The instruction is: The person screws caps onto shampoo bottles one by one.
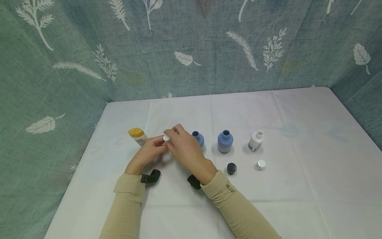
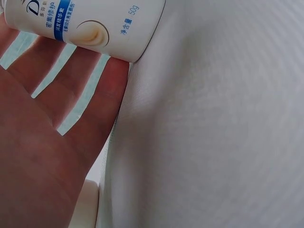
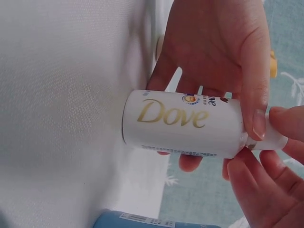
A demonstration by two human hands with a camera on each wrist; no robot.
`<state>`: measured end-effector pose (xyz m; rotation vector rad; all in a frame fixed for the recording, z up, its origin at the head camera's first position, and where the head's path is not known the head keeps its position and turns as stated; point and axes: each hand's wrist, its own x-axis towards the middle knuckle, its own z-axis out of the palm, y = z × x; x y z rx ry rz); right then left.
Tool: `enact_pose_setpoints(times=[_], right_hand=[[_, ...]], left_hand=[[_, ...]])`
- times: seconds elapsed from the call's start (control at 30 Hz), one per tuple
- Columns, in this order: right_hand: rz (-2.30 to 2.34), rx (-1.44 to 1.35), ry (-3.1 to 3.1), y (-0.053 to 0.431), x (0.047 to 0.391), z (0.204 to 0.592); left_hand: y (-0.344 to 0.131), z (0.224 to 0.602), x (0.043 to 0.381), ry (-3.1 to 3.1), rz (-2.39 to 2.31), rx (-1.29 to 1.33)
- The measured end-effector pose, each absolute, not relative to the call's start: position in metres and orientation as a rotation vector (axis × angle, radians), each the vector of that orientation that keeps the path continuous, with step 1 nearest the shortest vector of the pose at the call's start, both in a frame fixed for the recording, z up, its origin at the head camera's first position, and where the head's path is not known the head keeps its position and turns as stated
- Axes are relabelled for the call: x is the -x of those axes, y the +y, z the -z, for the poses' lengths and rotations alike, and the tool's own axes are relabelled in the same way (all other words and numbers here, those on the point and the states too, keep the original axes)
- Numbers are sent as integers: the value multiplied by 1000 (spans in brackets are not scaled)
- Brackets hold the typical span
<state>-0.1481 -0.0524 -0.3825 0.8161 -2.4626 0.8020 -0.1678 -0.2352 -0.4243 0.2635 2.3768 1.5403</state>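
Note:
A white Dove bottle [image 3: 180,123] stands upright on the table between my two hands. My left hand [image 1: 146,153] holds it, with the fingers curved round its far side and the thumb near its neck, as the right wrist view shows. The fingertips and thumb of my right hand [image 1: 188,147] pinch the white cap [image 3: 275,137] at the bottle's top. From the head view the cap is visible between the hands, while the bottle's body is mostly hidden. In the left wrist view the lower label of the bottle shows above the fingers.
A bottle with a yellow cap [image 1: 136,132] stands left of my hands. To the right are two open blue bottles, one partly behind my right hand [image 1: 199,138], the other beyond it [image 1: 225,142], and an open white bottle [image 1: 255,142]. A black cap [image 1: 231,168] and a white cap [image 1: 261,165] lie nearer.

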Motion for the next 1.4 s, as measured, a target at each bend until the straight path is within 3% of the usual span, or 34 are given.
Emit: enact_pose_setpoints(times=[1.4], right_hand=[[-805,-813,-2483,-53,148,380]], left_hand=[[-235,424,167,2447,-1502,-289]])
